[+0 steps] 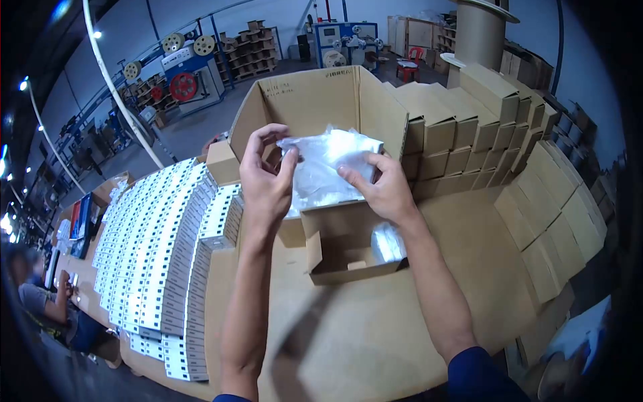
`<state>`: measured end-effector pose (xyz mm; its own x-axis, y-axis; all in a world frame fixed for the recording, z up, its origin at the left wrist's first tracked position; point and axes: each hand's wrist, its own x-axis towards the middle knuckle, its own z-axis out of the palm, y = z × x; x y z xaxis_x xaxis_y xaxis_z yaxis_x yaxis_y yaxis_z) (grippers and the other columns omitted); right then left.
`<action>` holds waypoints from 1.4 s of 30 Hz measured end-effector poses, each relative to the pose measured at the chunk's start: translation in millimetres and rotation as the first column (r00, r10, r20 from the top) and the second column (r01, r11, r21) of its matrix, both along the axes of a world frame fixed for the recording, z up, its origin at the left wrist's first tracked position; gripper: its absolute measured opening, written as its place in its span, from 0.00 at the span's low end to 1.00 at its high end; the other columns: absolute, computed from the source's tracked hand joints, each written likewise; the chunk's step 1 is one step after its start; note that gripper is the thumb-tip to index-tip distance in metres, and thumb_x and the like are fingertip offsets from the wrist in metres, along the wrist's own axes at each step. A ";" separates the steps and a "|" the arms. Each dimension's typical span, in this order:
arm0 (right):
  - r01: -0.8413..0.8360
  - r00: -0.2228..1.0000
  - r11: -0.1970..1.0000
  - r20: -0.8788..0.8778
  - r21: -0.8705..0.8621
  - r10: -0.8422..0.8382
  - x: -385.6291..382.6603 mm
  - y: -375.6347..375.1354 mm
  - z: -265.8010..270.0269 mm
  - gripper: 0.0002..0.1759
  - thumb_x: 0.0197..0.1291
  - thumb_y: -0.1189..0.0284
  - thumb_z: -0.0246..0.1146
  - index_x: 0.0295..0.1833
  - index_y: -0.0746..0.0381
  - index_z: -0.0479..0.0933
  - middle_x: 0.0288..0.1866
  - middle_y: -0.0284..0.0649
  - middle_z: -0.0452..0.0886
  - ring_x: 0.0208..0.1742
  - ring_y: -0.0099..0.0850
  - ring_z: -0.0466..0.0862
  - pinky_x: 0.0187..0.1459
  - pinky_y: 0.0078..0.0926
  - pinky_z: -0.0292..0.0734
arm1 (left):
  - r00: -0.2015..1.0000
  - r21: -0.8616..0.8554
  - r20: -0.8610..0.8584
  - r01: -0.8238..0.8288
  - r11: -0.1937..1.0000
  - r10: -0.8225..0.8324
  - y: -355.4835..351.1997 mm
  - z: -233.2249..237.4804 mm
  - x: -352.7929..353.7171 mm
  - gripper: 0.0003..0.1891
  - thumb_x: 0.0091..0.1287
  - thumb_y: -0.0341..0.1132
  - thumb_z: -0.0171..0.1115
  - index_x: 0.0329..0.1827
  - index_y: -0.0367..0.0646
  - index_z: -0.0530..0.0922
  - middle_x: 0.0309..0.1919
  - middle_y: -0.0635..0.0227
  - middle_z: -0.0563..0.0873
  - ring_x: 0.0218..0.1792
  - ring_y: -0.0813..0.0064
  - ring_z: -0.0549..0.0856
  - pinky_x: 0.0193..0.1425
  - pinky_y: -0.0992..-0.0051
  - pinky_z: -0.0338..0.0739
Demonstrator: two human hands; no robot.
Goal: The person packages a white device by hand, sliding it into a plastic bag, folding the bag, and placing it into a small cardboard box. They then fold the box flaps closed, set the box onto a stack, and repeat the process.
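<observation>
A clear, crinkled plastic bag (328, 164) is held up between my two hands, in front of a large open carton (311, 97). My left hand (268, 171) has its fingers curled, pinching the bag's left edge near the top. On the other side my right hand (385, 187) grips the bag, thumb on the near face and fingers partly hidden behind. Below them a small open cardboard box (358, 273) stands on the cardboard-covered table (301, 315). Inside its right end lies a shiny plastic-wrapped item (387, 242), partly covered by my right wrist.
Rows of small white boxes (151, 248) fill the table's left side. Stacked brown boxes (469, 134) stand at the back right, with more brown boxes (552, 221) along the right edge. A seated person (50, 301) works at far left. Machines (345, 43) stand beyond.
</observation>
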<state>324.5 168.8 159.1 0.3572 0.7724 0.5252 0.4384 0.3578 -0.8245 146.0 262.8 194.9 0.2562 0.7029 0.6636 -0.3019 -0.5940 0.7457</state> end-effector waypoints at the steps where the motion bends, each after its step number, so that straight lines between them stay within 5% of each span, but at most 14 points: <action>1: -0.086 0.981 0.996 -0.169 0.035 0.091 -8.5 -8.1 -3.2 0.17 0.62 0.64 0.77 0.45 0.69 0.88 0.41 0.49 0.88 0.51 0.39 0.86 0.53 0.36 0.79 | 0.996 -0.022 0.040 -0.080 0.997 0.081 -16.8 -8.3 -1.5 0.21 0.71 0.24 0.69 0.64 0.34 0.73 0.57 0.59 0.82 0.53 0.74 0.85 0.56 0.76 0.83; 4: 0.145 0.987 0.969 0.046 0.199 -0.157 -37.6 -48.9 -25.6 0.17 0.62 0.65 0.77 0.45 0.68 0.88 0.42 0.47 0.88 0.45 0.35 0.85 0.47 0.32 0.79 | 0.997 -0.201 0.002 -0.073 0.977 0.075 -62.1 -53.1 -13.1 0.15 0.78 0.36 0.64 0.60 0.36 0.77 0.49 0.60 0.84 0.45 0.78 0.84 0.46 0.78 0.80; 7: 0.082 0.988 0.988 -0.142 0.134 -0.062 -59.8 -84.7 -66.4 0.16 0.64 0.64 0.76 0.42 0.68 0.86 0.38 0.43 0.84 0.39 0.32 0.79 0.42 0.31 0.75 | 0.947 -0.255 -0.279 -0.235 0.938 0.162 -118.0 -75.0 -36.1 0.17 0.80 0.39 0.60 0.37 0.34 0.82 0.24 0.75 0.80 0.30 0.86 0.77 0.35 0.80 0.71; 10: -0.036 0.934 0.999 -0.357 -0.008 0.031 -66.0 -128.9 -80.5 0.17 0.69 0.63 0.73 0.39 0.69 0.85 0.38 0.34 0.79 0.39 0.21 0.74 0.39 0.25 0.71 | 0.962 -0.335 -0.215 -0.237 0.912 0.171 -157.9 -114.3 -64.7 0.14 0.82 0.38 0.58 0.43 0.34 0.81 0.27 0.75 0.79 0.31 0.87 0.75 0.35 0.81 0.70; 16: -0.107 0.993 0.982 0.034 -0.155 0.114 -72.8 -187.0 -74.0 0.12 0.62 0.65 0.77 0.41 0.63 0.87 0.46 0.42 0.80 0.41 0.31 0.78 0.43 0.30 0.75 | 0.962 -0.304 -0.098 -0.272 0.913 0.254 -215.8 -156.8 -106.8 0.22 0.81 0.50 0.56 0.56 0.36 0.78 0.42 0.64 0.82 0.45 0.76 0.80 0.50 0.74 0.75; 21: -0.294 0.904 0.915 0.231 -0.276 0.360 -79.3 -201.2 -61.9 0.14 0.55 0.64 0.80 0.41 0.60 0.87 0.49 0.48 0.79 0.50 0.45 0.82 0.52 0.37 0.79 | 0.859 0.140 -0.475 -0.140 0.980 0.190 -223.0 -141.1 -125.5 0.21 0.73 0.44 0.66 0.56 0.34 0.78 0.46 0.52 0.86 0.47 0.59 0.86 0.52 0.66 0.78; 24: -0.269 0.911 0.934 0.253 -0.235 0.326 -91.3 -203.8 -57.9 0.14 0.52 0.65 0.81 0.41 0.59 0.88 0.49 0.49 0.79 0.51 0.47 0.83 0.54 0.39 0.79 | 0.797 -0.062 -0.604 -0.053 0.997 0.005 -239.5 -144.0 -125.2 0.16 0.72 0.36 0.68 0.54 0.34 0.78 0.37 0.56 0.87 0.37 0.60 0.86 0.44 0.68 0.79; 27: -0.167 0.950 0.959 0.222 -0.227 0.218 -97.5 -212.7 -64.5 0.23 0.50 0.64 0.84 0.51 0.58 0.88 0.54 0.47 0.78 0.56 0.43 0.83 0.58 0.37 0.79 | 0.949 -0.291 -0.315 -0.092 0.952 -0.004 -253.0 -157.8 -119.4 0.09 0.76 0.33 0.64 0.47 0.35 0.77 0.31 0.68 0.84 0.30 0.77 0.80 0.37 0.75 0.76; 30: -0.208 0.899 0.975 -0.406 -0.073 0.161 -104.7 -224.2 -103.0 0.36 0.49 0.58 0.85 0.62 0.61 0.83 0.60 0.44 0.76 0.62 0.37 0.80 0.64 0.35 0.77 | 0.996 -0.401 -0.088 -0.065 0.914 0.032 -259.8 -162.3 -118.0 0.10 0.79 0.35 0.62 0.51 0.37 0.74 0.37 0.72 0.81 0.36 0.86 0.77 0.41 0.80 0.74; 31: -0.258 0.901 0.958 -0.388 -0.123 0.193 -99.6 -232.3 -114.4 0.44 0.49 0.55 0.84 0.69 0.65 0.78 0.65 0.43 0.73 0.66 0.34 0.77 0.69 0.33 0.74 | 0.997 -0.389 -0.061 -0.064 0.919 0.044 -261.3 -165.4 -118.6 0.11 0.80 0.36 0.61 0.54 0.37 0.73 0.40 0.71 0.81 0.38 0.85 0.78 0.42 0.81 0.75; 34: -0.366 0.778 0.925 -0.579 -0.105 0.243 -119.9 -250.9 -132.3 0.33 0.55 0.58 0.81 0.62 0.65 0.83 0.52 0.39 0.80 0.59 0.30 0.80 0.63 0.29 0.76 | 0.996 -0.382 -0.050 -0.093 0.919 0.080 -267.2 -183.0 -120.3 0.16 0.79 0.39 0.64 0.57 0.37 0.73 0.43 0.70 0.82 0.41 0.83 0.79 0.46 0.80 0.76; 37: -0.275 0.710 0.924 -0.704 -0.267 0.008 -146.1 -259.3 -150.0 0.18 0.63 0.64 0.77 0.53 0.65 0.87 0.45 0.37 0.82 0.52 0.25 0.80 0.55 0.26 0.77 | 0.991 -0.413 -0.037 -0.130 0.901 0.126 -272.5 -190.3 -111.8 0.18 0.76 0.41 0.68 0.55 0.37 0.72 0.42 0.70 0.81 0.41 0.83 0.79 0.46 0.80 0.75; 40: -0.122 0.828 0.913 -0.547 -0.388 -0.121 -146.8 -258.1 -147.2 0.08 0.68 0.70 0.73 0.45 0.65 0.88 0.45 0.37 0.83 0.47 0.24 0.80 0.48 0.25 0.76 | 0.982 -0.432 -0.016 -0.176 0.885 0.187 -273.1 -189.7 -109.8 0.22 0.74 0.42 0.71 0.56 0.38 0.70 0.41 0.70 0.79 0.41 0.83 0.78 0.46 0.80 0.74; 42: 0.009 0.910 0.969 -0.400 -0.248 -0.111 -147.4 -253.8 -147.3 0.08 0.67 0.72 0.73 0.43 0.67 0.87 0.47 0.41 0.83 0.46 0.29 0.82 0.48 0.27 0.78 | 0.987 -0.423 0.005 -0.143 0.895 0.160 -268.0 -194.8 -117.2 0.25 0.74 0.43 0.70 0.62 0.37 0.68 0.42 0.70 0.80 0.42 0.82 0.79 0.48 0.79 0.75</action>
